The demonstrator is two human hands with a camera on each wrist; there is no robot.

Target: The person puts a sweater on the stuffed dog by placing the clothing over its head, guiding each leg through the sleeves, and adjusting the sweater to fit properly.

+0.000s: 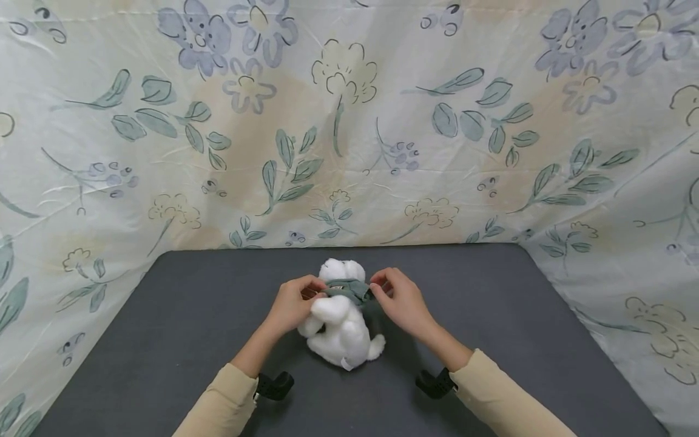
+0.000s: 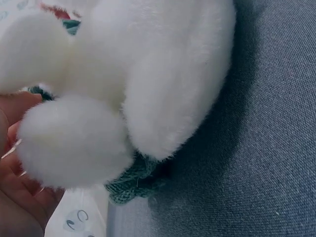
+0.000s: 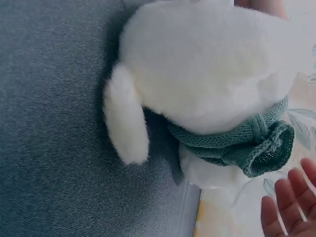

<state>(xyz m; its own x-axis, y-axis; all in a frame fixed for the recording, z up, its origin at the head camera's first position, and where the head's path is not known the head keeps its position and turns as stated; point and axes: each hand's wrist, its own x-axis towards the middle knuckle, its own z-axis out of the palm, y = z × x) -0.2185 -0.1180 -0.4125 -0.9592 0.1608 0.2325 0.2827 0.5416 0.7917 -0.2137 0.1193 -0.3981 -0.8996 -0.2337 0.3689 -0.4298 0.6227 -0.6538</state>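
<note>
A white plush toy (image 1: 349,334) is on the dark table in front of me, with a green knitted scarf (image 1: 349,290) around it just below its head. My left hand (image 1: 295,303) pinches the scarf's left edge between thumb and forefinger, though the toy's fur partly hides the grip in the left wrist view. On the other side, my right hand (image 1: 401,303) is beside the scarf's right end. In the right wrist view its fingers (image 3: 291,200) extend loosely, a small gap away from the flared knit end. Several fingers of the left hand (image 2: 22,197) curve behind a white limb.
The dark grey table (image 1: 218,315) has a floral cloth (image 1: 349,182) hanging behind it and along its sides. A black wrist device (image 1: 275,386) sits on the left wrist, and another black device (image 1: 435,385) on the right. A small white tag (image 1: 346,364) shows low on the toy.
</note>
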